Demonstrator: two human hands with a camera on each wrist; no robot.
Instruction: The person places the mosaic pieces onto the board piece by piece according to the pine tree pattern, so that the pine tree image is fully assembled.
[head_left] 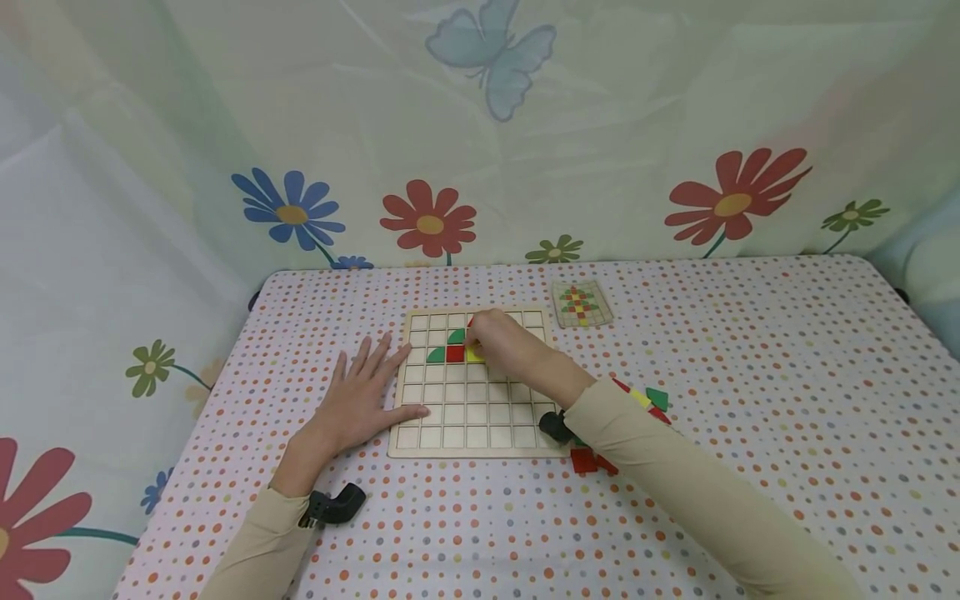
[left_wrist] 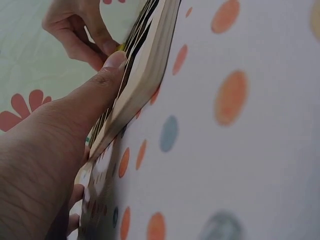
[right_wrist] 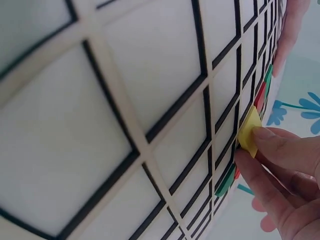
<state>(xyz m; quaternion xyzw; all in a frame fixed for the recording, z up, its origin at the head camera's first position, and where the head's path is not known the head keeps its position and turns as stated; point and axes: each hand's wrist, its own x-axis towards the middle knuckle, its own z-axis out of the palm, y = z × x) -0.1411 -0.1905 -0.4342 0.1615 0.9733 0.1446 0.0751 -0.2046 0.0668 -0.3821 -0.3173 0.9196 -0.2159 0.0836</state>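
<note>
A wooden grid board (head_left: pixel 457 414) lies on the dotted tablecloth. My right hand (head_left: pixel 513 348) is over its upper middle, thumb and fingers pinching a yellow square tile (right_wrist: pixel 250 131) at the grid. Left of that tile sit a red square tile (head_left: pixel 455 354) and a green quarter-round tile (head_left: pixel 437 356), with another green quarter-round tile (head_left: pixel 457 336) one row up. Some red shows by the knuckles, mostly hidden by the hand. My left hand (head_left: pixel 358 402) rests flat at the board's left side, fingers spread, its thumb lying over the board's edge.
A small pattern card (head_left: pixel 582 304) with a tree-like coloured design lies beyond the board's upper right corner. Loose tiles, including a red one (head_left: pixel 582 460) and a green one (head_left: pixel 657 398), lie right of the board, partly under my right sleeve. A flowered curtain (head_left: pixel 600 125) hangs behind.
</note>
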